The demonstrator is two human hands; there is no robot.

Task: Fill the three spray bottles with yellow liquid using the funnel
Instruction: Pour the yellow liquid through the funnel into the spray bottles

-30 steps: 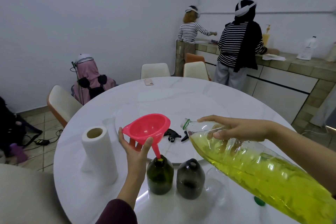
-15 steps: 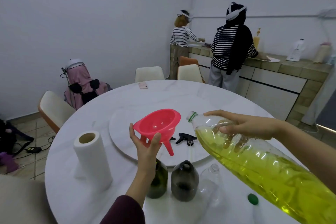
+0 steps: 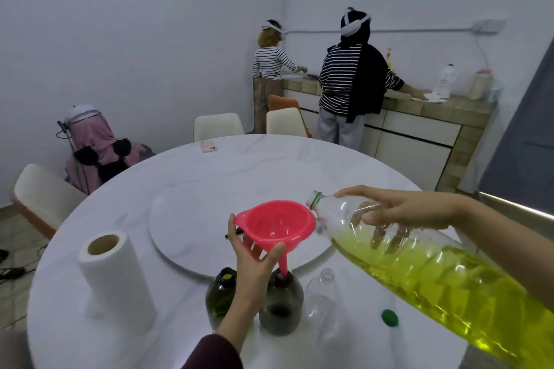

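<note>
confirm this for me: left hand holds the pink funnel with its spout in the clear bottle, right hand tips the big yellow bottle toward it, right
Not quite. In the head view the funnel spout sits in the grey bottle, the middle one; the clear bottle stands untouched beside it. The rest holds: left hand holds the funnel, right hand tips the yellow bottle.

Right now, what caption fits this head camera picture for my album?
Left hand holds pink plastic funnel in grey middle bottle; right hand tips big clear bottle of yellow liquid.
</note>
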